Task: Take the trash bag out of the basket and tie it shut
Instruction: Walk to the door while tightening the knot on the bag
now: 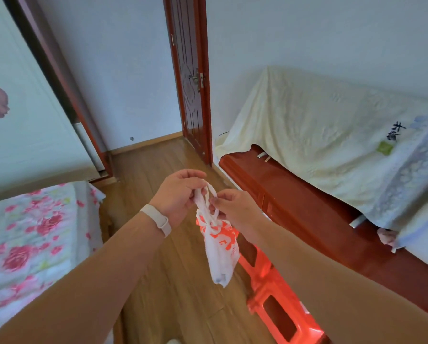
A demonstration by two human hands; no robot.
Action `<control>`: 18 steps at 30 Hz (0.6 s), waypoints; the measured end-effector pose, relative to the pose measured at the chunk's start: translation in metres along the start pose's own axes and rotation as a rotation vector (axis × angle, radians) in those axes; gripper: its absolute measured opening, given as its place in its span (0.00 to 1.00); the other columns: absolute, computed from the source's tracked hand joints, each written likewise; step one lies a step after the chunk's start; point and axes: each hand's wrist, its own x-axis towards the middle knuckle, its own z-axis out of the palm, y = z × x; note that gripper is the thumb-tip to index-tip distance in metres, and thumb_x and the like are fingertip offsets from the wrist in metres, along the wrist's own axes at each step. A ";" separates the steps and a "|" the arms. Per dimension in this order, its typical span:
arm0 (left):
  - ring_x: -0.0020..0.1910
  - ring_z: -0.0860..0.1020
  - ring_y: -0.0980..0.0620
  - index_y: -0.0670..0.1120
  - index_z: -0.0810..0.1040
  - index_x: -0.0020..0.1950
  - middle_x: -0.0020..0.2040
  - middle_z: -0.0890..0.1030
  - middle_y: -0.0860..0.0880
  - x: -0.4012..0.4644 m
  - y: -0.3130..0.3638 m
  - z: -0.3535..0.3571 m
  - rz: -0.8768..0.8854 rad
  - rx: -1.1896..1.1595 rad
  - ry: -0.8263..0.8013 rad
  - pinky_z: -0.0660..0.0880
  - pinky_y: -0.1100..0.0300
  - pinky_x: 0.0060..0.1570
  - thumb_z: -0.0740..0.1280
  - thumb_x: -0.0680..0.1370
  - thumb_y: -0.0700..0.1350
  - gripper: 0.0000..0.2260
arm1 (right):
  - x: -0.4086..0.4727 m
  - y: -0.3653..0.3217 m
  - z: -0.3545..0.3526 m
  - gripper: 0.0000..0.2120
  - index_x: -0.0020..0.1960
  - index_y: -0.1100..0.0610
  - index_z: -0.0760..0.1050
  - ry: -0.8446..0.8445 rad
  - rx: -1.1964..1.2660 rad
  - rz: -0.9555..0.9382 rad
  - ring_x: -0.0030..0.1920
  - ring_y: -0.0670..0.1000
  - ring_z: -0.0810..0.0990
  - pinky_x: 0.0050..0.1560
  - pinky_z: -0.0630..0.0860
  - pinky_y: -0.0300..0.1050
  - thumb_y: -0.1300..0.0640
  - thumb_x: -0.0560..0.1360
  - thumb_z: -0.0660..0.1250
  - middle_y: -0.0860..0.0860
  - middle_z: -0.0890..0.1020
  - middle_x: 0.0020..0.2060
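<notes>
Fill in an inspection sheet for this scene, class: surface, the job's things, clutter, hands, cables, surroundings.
Surface: wooden floor; no worktable seen.
Job's things: white and orange trash bag hangs in the air, out of the red basket below it; neck gathered, handles being tied.
Clutter: nothing seen on the floor.
Hands: left hand and right hand each pinch a bag handle; pale wristband on the left wrist.
Cables: nothing seen.
Surroundings: floral bedspread left, red-brown door ahead, cloth-draped cabinet right.
</notes>
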 end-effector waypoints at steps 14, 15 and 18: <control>0.38 0.78 0.46 0.43 0.81 0.45 0.39 0.79 0.42 0.186 0.052 -0.132 -0.007 0.073 -0.091 0.80 0.55 0.42 0.65 0.76 0.35 0.06 | 0.185 -0.065 0.109 0.09 0.46 0.58 0.84 0.048 0.057 0.124 0.48 0.53 0.87 0.58 0.82 0.50 0.54 0.78 0.68 0.54 0.87 0.45; 0.38 0.78 0.46 0.43 0.81 0.46 0.40 0.79 0.42 0.195 0.056 -0.140 -0.005 0.078 -0.084 0.79 0.55 0.41 0.65 0.76 0.35 0.06 | 0.196 -0.068 0.116 0.09 0.46 0.58 0.84 0.038 0.054 0.126 0.48 0.53 0.87 0.58 0.82 0.50 0.54 0.78 0.68 0.55 0.87 0.45; 0.38 0.78 0.46 0.42 0.80 0.49 0.40 0.79 0.42 0.225 0.066 -0.162 -0.001 0.089 -0.062 0.79 0.56 0.41 0.65 0.76 0.36 0.06 | 0.232 -0.079 0.134 0.09 0.45 0.58 0.83 0.011 0.057 0.116 0.48 0.55 0.86 0.58 0.82 0.52 0.55 0.79 0.68 0.56 0.87 0.46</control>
